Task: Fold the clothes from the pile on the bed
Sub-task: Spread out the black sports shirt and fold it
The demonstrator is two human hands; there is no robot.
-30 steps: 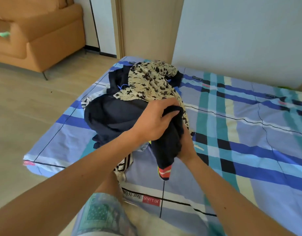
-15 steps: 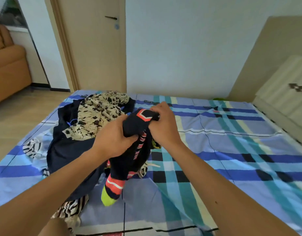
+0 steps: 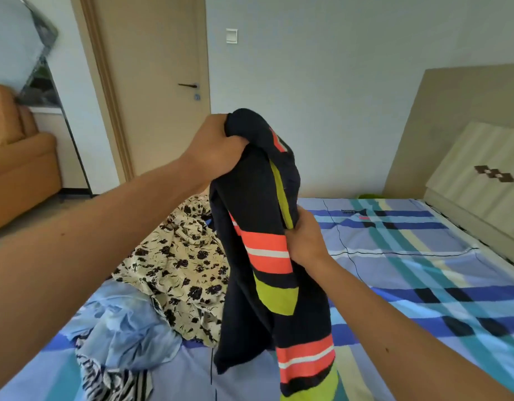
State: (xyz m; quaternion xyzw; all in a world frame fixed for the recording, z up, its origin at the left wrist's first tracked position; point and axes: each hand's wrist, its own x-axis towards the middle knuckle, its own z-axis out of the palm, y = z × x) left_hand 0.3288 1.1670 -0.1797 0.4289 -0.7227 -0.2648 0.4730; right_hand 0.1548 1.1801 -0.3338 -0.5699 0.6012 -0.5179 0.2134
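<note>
Navy knit garment (image 3: pixel 250 198) — orange, white, lime stripes — left hand (image 3: pixel 218 149) grips its top, right hand (image 3: pixel 305 241) pinches the lime edge.

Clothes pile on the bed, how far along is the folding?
No folded item shows on the bed. In hand: the dark striped sweater, held up, left hand gripping its top, right hand pinching its edge. Left: that sweater, the floral garment, light blue garment and zebra-striped piece, all crumpled.

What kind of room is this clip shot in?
Probably a home bedroom: a bed with plaid sheet, a headboard, a closed door, and a clothes pile beside the held-up dark striped garment.
</note>
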